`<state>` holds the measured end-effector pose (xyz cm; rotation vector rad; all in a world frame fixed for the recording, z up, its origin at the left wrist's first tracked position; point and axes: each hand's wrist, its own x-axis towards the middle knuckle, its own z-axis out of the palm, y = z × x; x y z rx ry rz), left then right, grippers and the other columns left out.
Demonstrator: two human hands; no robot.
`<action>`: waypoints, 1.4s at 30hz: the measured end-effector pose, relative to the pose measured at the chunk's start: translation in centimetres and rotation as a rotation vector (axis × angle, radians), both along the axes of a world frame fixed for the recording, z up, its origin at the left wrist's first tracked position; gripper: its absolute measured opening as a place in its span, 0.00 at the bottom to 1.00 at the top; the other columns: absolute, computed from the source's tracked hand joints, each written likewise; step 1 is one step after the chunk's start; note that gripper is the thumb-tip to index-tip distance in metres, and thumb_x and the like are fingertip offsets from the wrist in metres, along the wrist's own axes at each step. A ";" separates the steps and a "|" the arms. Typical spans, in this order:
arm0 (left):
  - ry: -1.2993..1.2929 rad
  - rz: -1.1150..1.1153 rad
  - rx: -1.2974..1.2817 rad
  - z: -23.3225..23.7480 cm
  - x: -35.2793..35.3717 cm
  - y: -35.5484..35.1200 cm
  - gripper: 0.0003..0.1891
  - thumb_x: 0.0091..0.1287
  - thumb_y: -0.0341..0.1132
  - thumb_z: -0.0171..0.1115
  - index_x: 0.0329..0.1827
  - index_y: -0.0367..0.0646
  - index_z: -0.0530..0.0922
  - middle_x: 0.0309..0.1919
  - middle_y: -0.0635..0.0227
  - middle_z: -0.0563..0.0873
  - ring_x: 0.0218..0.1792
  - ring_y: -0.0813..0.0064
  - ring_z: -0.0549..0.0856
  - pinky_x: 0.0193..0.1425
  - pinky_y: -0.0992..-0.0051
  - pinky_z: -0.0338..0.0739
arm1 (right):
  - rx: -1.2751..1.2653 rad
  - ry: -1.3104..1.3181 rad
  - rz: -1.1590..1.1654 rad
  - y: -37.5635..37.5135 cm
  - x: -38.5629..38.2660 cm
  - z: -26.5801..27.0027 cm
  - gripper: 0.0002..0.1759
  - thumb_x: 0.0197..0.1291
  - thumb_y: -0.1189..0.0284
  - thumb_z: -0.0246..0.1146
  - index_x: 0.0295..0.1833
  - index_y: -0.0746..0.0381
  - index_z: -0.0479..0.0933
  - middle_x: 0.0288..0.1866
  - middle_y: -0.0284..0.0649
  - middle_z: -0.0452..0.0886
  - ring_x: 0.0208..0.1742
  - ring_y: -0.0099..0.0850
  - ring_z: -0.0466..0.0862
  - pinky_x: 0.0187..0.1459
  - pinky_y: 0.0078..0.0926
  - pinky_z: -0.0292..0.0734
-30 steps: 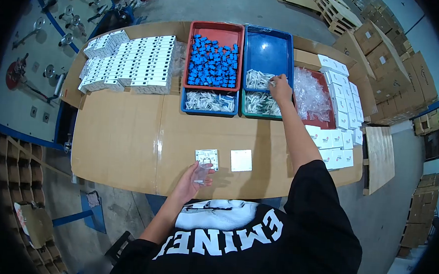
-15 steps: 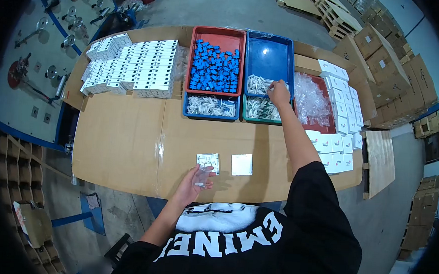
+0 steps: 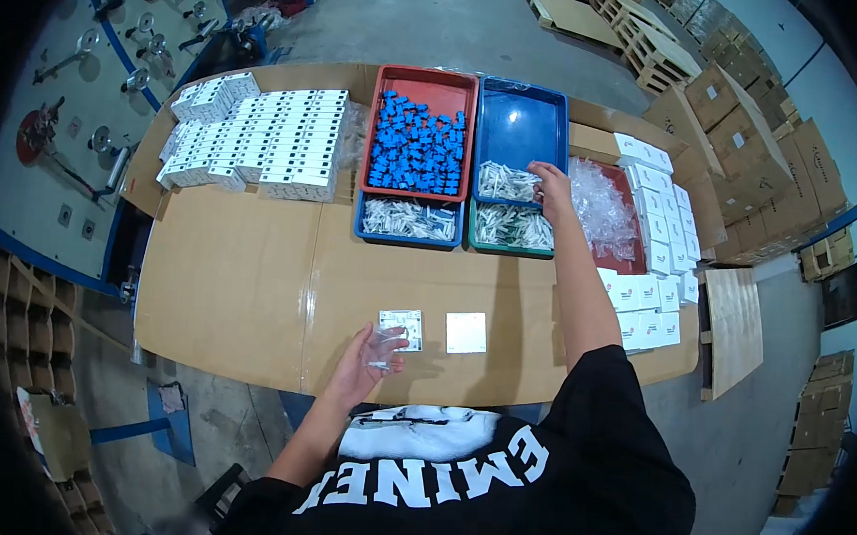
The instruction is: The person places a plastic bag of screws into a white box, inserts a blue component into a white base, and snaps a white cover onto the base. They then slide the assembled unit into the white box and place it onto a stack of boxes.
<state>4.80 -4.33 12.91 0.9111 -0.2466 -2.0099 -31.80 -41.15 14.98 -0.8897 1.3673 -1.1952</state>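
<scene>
L hand (image 3: 347,378): holds clear bag (image 3: 382,343) above the near edge of the worktop (image 3: 224,276), fingers curled around it. Small white item visible low in bag; exact type too small to tell. Bag overlaps part of the marked plate (image 3: 409,321) in view; contact w/ plate can't be confirmed. Plain plate (image 3: 466,332) lies flat to the right, apart from marked plate.

R hand (image 3: 556,189): at right side of upper blue tray (image 3: 524,117), fingers bent and close together, beside the loose white parts (image 3: 499,179). Grip content: cannot tell; fingertips too small in view.

Change vs. prior moment: R hand has shifted slightly away from the tray's near edge, toward its far side; L hand still holds bag. Judged meaning: R hand is at the pick position, bag kept ready in L hand; a completed pick is unconfirmed.

Surroundings: red tray (image 3: 429,82) w/ blue parts (image 3: 411,145) sits left of upper blue tray. Lower blue tray (image 3: 407,242) and green tray (image 3: 512,251), each w/ small white pcs, are on the near side. Loose clear packaging (image 3: 601,204) is to the right, next to the R-side white boxes (image 3: 658,231); L-side white boxes (image 3: 290,134) stand in rows at far left
</scene>
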 end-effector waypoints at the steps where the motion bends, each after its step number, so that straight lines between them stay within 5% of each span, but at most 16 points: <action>1: 0.011 -0.004 -0.010 0.1 0.0 -0.3 0.35 0.83 0.61 0.46 0.72 0.36 0.76 0.55 0.58 0.87 0.44 0.69 0.87 0.56 0.65 0.84 | -0.017 -0.085 0.004 0.6 0.0 0.5 0.10 0.66 0.70 0.71 0.50 0.61 0.84 0.40 0.33 0.88 0.23 0.17 0.72 0.24 0.18 0.63; 10: 0.091 0.022 -0.066 2.1 -0.3 -1.7 0.34 0.84 0.59 0.43 0.73 0.36 0.75 0.60 0.57 0.87 0.46 0.69 0.88 0.57 0.67 0.84 | -0.031 0.007 0.541 16.1 10.1 4.2 0.14 0.66 0.76 0.70 0.56 0.66 0.84 0.41 0.38 0.91 0.25 0.15 0.73 0.25 0.18 0.65; 14: 0.100 -0.052 -0.124 2.4 -0.4 -1.8 0.33 0.85 0.59 0.42 0.73 0.39 0.76 0.60 0.59 0.88 0.49 0.71 0.90 0.59 0.68 0.84 | 0.058 -0.015 0.819 22.5 14.4 5.7 0.08 0.66 0.78 0.70 0.50 0.64 0.85 0.46 0.39 0.90 0.31 0.18 0.81 0.32 0.17 0.73; 17: 0.084 -0.048 -0.136 2.3 -0.8 -1.6 0.31 0.85 0.59 0.42 0.70 0.41 0.78 0.59 0.60 0.89 0.49 0.72 0.90 0.59 0.68 0.84 | -0.256 0.162 0.999 23.5 16.0 5.1 0.05 0.64 0.77 0.72 0.45 0.62 0.87 0.53 0.39 0.89 0.41 0.22 0.84 0.40 0.22 0.77; 20: 0.035 -0.037 -0.141 2.7 -1.0 -1.2 0.29 0.85 0.58 0.45 0.67 0.42 0.79 0.57 0.60 0.89 0.48 0.72 0.90 0.58 0.68 0.85 | -0.135 0.201 1.162 23.4 16.6 6.4 0.04 0.61 0.78 0.72 0.41 0.62 0.88 0.59 0.40 0.87 0.51 0.27 0.84 0.51 0.29 0.80; 24: -0.065 -0.042 -0.123 2.4 -0.9 -0.6 0.26 0.83 0.56 0.53 0.64 0.41 0.80 0.54 0.59 0.90 0.46 0.70 0.92 0.54 0.69 0.87 | -0.162 0.244 1.279 23.0 17.2 5.9 0.05 0.59 0.79 0.71 0.41 0.64 0.88 0.61 0.43 0.86 0.53 0.31 0.85 0.54 0.31 0.81; 26: -0.039 -0.026 -0.122 1.5 -0.9 -0.4 0.24 0.84 0.54 0.52 0.65 0.41 0.79 0.51 0.59 0.90 0.45 0.68 0.92 0.52 0.68 0.88 | -0.369 0.416 1.387 22.9 17.6 5.8 0.07 0.59 0.79 0.69 0.42 0.67 0.88 0.65 0.44 0.85 0.56 0.35 0.85 0.57 0.33 0.81; 29: 0.009 -0.003 -0.125 1.3 -1.0 -0.2 0.24 0.85 0.53 0.51 0.66 0.41 0.78 0.49 0.60 0.91 0.45 0.66 0.92 0.51 0.66 0.89 | -0.268 0.321 1.511 22.8 18.0 5.1 0.08 0.61 0.78 0.67 0.44 0.67 0.88 0.68 0.45 0.83 0.57 0.36 0.85 0.57 0.33 0.81; 33: 0.104 0.007 -0.123 1.8 -0.8 -0.4 0.26 0.86 0.55 0.46 0.69 0.42 0.75 0.50 0.59 0.90 0.45 0.66 0.92 0.52 0.66 0.88 | -0.142 0.237 1.418 23.5 18.1 6.7 0.10 0.68 0.76 0.62 0.44 0.71 0.86 0.61 0.46 0.87 0.55 0.32 0.85 0.60 0.30 0.79; 38: 0.163 -0.030 -0.168 0.9 -0.9 -0.5 0.27 0.86 0.56 0.44 0.71 0.43 0.73 0.55 0.57 0.88 0.46 0.67 0.91 0.56 0.65 0.87 | 0.056 0.196 1.362 23.8 18.2 6.8 0.23 0.83 0.62 0.53 0.49 0.70 0.86 0.55 0.44 0.88 0.48 0.31 0.84 0.54 0.30 0.79; 42: 0.127 -0.043 -0.182 1.1 -0.9 -0.5 0.26 0.86 0.55 0.44 0.71 0.42 0.73 0.57 0.57 0.87 0.48 0.68 0.90 0.58 0.64 0.87 | -0.085 0.310 1.316 24.6 18.2 6.5 0.29 0.85 0.54 0.50 0.51 0.69 0.85 0.53 0.42 0.87 0.46 0.31 0.83 0.53 0.30 0.79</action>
